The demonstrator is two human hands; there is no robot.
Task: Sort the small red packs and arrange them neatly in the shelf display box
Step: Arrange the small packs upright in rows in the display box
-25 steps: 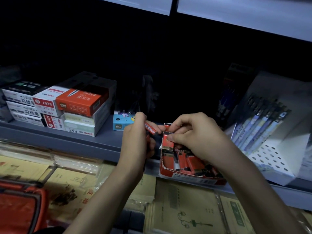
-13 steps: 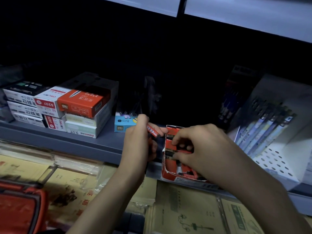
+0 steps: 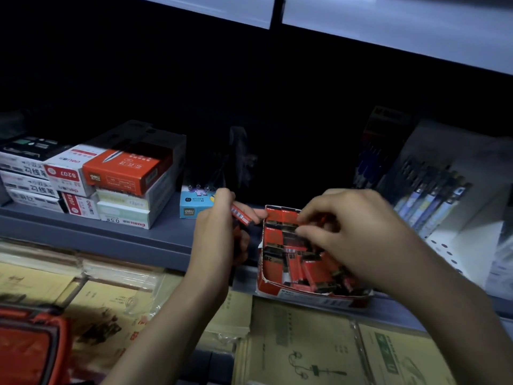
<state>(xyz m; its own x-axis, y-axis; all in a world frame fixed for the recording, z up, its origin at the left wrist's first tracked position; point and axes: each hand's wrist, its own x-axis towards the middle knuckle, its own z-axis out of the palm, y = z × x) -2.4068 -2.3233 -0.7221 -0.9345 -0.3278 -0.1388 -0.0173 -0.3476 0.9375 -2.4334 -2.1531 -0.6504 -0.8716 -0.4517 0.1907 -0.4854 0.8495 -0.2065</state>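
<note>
An open red display box point(image 3: 305, 295) sits at the front edge of the grey shelf point(image 3: 144, 240). Several small red and black packs point(image 3: 294, 262) lie in it, some upright at the back, others jumbled at the front. My left hand point(image 3: 219, 232) is just left of the box and holds a few red packs point(image 3: 241, 213) pinched between thumb and fingers. My right hand point(image 3: 349, 234) is over the box's right half, its fingertips pinching a red pack point(image 3: 319, 219) at the back row. It hides the right part of the box.
Stacked stationery boxes point(image 3: 111, 176) stand on the shelf to the left, with a small blue box point(image 3: 194, 202) beside my left hand. A white pen display point(image 3: 449, 207) stands at the right. Paper pads point(image 3: 305, 348) lie on the lower shelf, a red basket point(image 3: 27, 348) at bottom left.
My right hand has shifted from the box's left rear corner towards its right side, fingers now pinching a pack at the back. My left hand has kept its packs and barely moved.
</note>
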